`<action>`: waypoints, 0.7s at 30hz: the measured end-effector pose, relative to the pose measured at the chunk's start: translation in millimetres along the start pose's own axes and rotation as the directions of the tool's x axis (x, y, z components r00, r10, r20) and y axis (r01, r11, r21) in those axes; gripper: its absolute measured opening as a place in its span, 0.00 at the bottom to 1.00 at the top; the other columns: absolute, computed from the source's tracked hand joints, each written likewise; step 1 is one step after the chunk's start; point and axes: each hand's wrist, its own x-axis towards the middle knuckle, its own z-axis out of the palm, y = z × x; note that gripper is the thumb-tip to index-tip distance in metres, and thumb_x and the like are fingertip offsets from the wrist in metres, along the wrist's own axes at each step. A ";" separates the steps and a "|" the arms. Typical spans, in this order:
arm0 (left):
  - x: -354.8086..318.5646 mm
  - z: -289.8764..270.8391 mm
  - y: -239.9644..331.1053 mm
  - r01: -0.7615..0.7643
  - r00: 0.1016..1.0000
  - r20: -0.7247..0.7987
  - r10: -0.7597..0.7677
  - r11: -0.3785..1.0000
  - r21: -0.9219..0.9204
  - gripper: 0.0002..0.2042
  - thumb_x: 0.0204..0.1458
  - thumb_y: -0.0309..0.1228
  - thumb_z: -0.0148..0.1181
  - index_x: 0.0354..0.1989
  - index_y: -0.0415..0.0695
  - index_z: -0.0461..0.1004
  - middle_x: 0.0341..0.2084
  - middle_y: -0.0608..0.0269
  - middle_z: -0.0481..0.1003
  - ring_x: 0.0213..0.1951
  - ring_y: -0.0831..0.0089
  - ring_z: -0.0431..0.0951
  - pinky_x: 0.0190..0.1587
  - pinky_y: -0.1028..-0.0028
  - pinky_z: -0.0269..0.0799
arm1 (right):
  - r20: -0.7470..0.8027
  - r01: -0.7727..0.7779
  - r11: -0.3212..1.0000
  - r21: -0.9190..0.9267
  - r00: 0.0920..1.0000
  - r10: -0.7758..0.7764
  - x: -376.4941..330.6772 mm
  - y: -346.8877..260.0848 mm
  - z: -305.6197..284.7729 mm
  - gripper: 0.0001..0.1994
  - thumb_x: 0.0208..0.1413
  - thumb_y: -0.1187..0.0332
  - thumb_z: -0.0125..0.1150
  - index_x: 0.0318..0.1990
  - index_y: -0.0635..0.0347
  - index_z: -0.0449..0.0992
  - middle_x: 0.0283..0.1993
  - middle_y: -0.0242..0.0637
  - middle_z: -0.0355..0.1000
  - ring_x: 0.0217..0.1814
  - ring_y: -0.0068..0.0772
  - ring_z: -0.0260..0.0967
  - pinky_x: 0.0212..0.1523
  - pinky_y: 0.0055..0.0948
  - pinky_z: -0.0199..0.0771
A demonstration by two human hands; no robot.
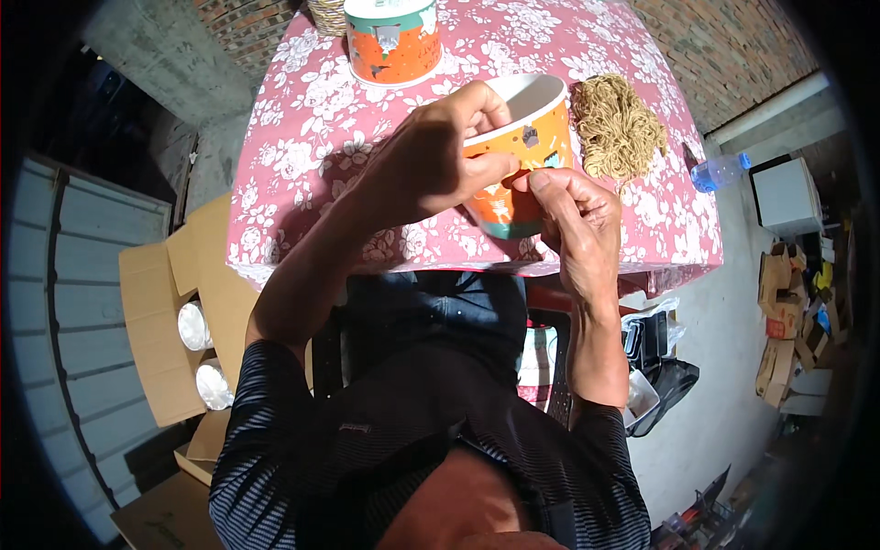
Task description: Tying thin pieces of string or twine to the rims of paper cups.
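An orange paper bucket with a green base band and animal prints is held tilted over the near part of the table. My left hand grips its rim, fingers reaching inside and thumb pressed on the outer wall. Against that outer wall, my right hand is closed in a pinch beside the left thumb. Whatever is between the right fingertips is too small to make out. A loose bundle of tan twine lies on the tablecloth just right of the bucket.
Farther back on the pink floral tablecloth stands a second orange and green bucket, with a woven basket behind it. A plastic bottle is by the right edge. Open cardboard boxes sit at the left.
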 end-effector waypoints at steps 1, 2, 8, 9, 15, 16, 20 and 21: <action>-0.1 2.2 -2.1 -0.034 0.999 -0.032 0.031 0.992 -0.120 0.14 0.53 0.26 0.69 0.45 0.36 0.75 0.33 0.50 0.80 0.39 0.60 0.84 0.43 0.65 0.78 | 0.001 0.031 0.999 0.019 1.000 -0.031 0.9 2.5 1.5 0.10 0.66 0.70 0.61 0.41 0.68 0.85 0.32 0.26 0.78 0.31 0.10 0.65 0.31 0.16 0.63; -0.5 -0.5 -1.9 -0.018 0.999 0.027 0.022 0.990 -0.138 0.16 0.52 0.26 0.71 0.47 0.35 0.75 0.36 0.48 0.80 0.44 0.63 0.83 0.49 0.67 0.78 | 0.001 0.030 0.999 0.021 1.000 -0.030 0.9 2.7 2.1 0.10 0.66 0.70 0.61 0.41 0.68 0.85 0.32 0.26 0.78 0.31 0.10 0.65 0.31 0.16 0.63; 1.6 -9.0 5.4 0.089 0.992 0.096 -0.086 0.996 -0.030 0.13 0.52 0.23 0.71 0.42 0.37 0.73 0.34 0.59 0.80 0.40 0.73 0.82 0.47 0.71 0.77 | -0.017 0.085 0.996 0.016 0.996 -0.085 1.4 4.7 5.5 0.10 0.66 0.71 0.61 0.41 0.69 0.85 0.32 0.27 0.79 0.30 0.10 0.65 0.31 0.16 0.63; 1.6 -6.9 3.7 0.089 0.991 0.102 -0.085 0.996 -0.032 0.13 0.52 0.23 0.71 0.42 0.37 0.73 0.34 0.59 0.80 0.40 0.73 0.82 0.47 0.71 0.77 | -0.050 0.131 0.991 -0.013 0.990 -0.132 1.7 5.8 7.9 0.09 0.66 0.72 0.61 0.40 0.69 0.85 0.31 0.26 0.78 0.29 0.09 0.64 0.30 0.16 0.62; -0.3 1.1 10.8 0.030 0.999 0.039 -0.034 0.995 0.091 0.14 0.50 0.23 0.72 0.40 0.38 0.72 0.31 0.57 0.79 0.35 0.72 0.82 0.38 0.71 0.77 | -0.129 0.276 0.918 -0.284 0.938 -0.322 1.1 7.6 8.6 0.08 0.63 0.72 0.64 0.36 0.69 0.84 0.23 0.20 0.69 0.25 0.08 0.57 0.25 0.17 0.58; -1.2 3.5 8.9 -0.028 1.000 0.006 0.028 0.994 0.109 0.15 0.49 0.23 0.72 0.41 0.38 0.72 0.30 0.55 0.79 0.34 0.70 0.83 0.37 0.70 0.77 | -0.129 0.301 0.897 -0.324 0.925 -0.357 1.3 9.0 7.9 0.08 0.63 0.72 0.64 0.35 0.69 0.83 0.21 0.19 0.67 0.24 0.08 0.55 0.24 0.18 0.57; -2.2 6.6 14.9 -0.083 0.996 -0.018 0.088 0.981 0.173 0.16 0.50 0.23 0.71 0.45 0.40 0.72 0.29 0.53 0.79 0.34 0.61 0.84 0.36 0.68 0.76 | -0.148 0.317 0.875 -0.367 0.909 -0.391 2.4 9.6 6.8 0.08 0.62 0.73 0.64 0.33 0.70 0.81 0.20 0.20 0.64 0.23 0.09 0.55 0.23 0.19 0.56; -2.3 8.2 14.8 -0.083 0.996 -0.013 0.086 0.982 0.170 0.16 0.50 0.23 0.71 0.45 0.40 0.72 0.29 0.53 0.79 0.34 0.61 0.84 0.36 0.68 0.76 | -0.143 0.327 0.863 -0.384 0.903 -0.406 2.7 10.1 5.2 0.08 0.62 0.73 0.64 0.33 0.70 0.81 0.19 0.21 0.64 0.23 0.09 0.55 0.23 0.19 0.56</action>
